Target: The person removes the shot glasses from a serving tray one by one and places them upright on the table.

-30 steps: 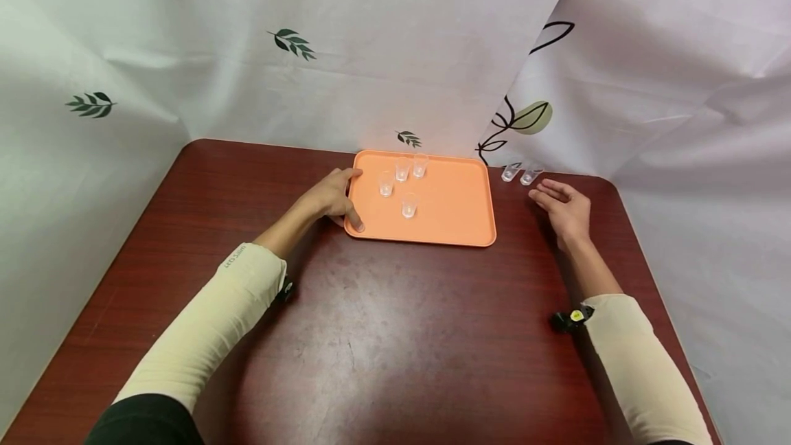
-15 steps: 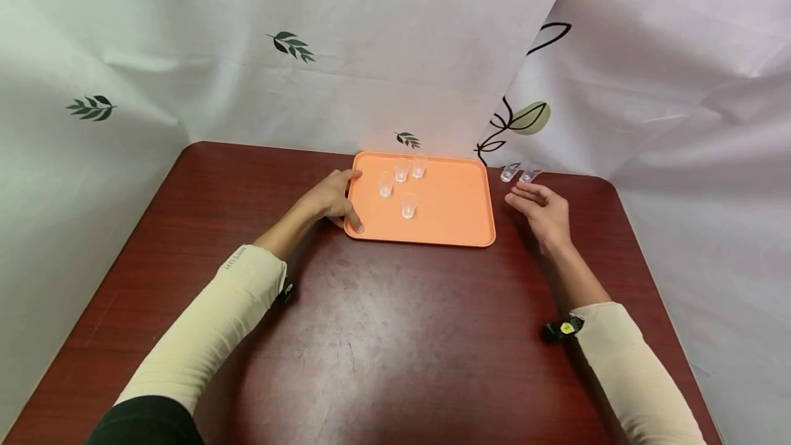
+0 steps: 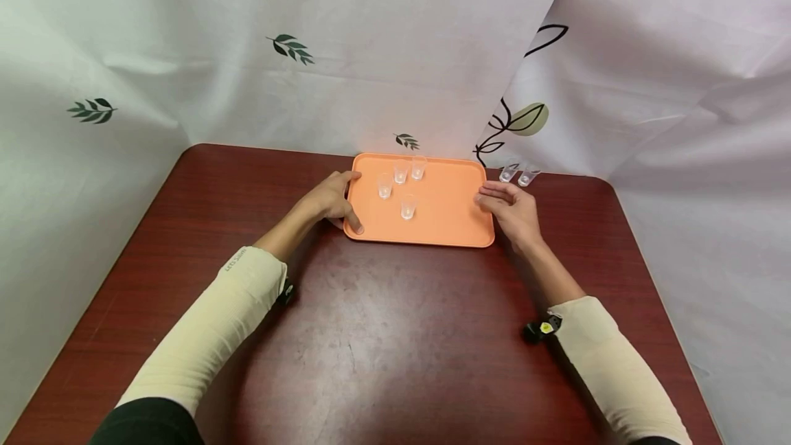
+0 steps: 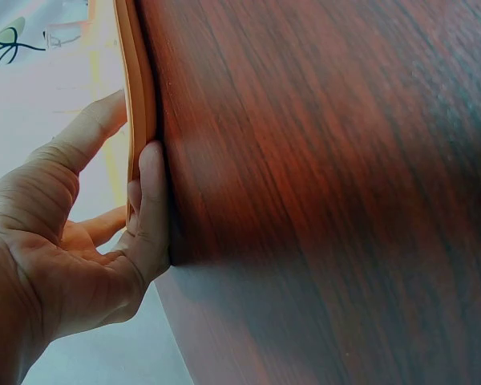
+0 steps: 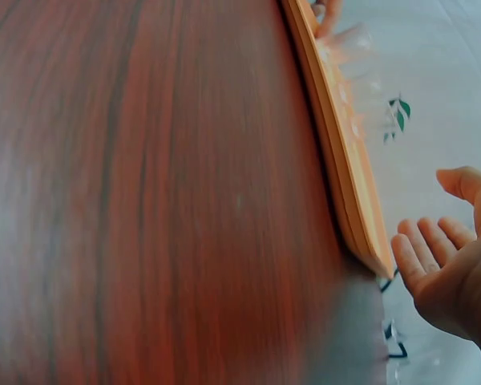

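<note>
An orange tray (image 3: 448, 215) lies near the table's back edge, with several small clear plastic cups standing on its left half, among them one front cup (image 3: 408, 207). My left hand (image 3: 330, 199) grips the tray's left end; in the left wrist view, the left hand (image 4: 84, 233) has its thumb on the inner side of the rim and fingers against the outer side. By the tray's right end is my right hand (image 3: 511, 213), holding nothing. Seen from the right wrist, the right hand (image 5: 457, 265) has its fingers spread just beside the tray's corner.
Two more clear cups, one of them the outer cup (image 3: 527, 176), stand at the table's back edge right of the tray. The dark red wooden table (image 3: 395, 335) meets a white leaf-printed sheet (image 3: 346, 101) behind. White sleeves and wrist cameras cover both forearms.
My right hand has moved left, from beside the two cups at the back right to the tray's right end. The left hand, tray and cups have stayed in place.
</note>
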The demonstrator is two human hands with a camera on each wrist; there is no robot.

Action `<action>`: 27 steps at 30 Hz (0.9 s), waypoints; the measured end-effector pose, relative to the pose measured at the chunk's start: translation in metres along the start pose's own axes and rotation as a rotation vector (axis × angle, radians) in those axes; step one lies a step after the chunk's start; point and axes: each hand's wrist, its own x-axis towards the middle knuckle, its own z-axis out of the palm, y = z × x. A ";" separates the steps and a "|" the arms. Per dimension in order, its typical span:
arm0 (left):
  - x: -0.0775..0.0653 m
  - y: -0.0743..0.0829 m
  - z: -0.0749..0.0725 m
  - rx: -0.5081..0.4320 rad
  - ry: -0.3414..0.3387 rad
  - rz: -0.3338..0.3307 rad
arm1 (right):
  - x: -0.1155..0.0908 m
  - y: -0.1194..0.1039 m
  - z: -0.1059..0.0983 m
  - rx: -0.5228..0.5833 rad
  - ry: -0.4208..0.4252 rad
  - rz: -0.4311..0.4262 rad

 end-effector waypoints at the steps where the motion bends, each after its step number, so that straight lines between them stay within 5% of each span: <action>1: 0.000 0.000 0.000 0.001 0.000 0.000 | 0.000 0.000 0.003 0.014 -0.012 0.000; 27: 0.000 -0.001 0.001 -0.009 -0.001 -0.003 | -0.008 0.000 0.082 -0.071 -0.280 -0.016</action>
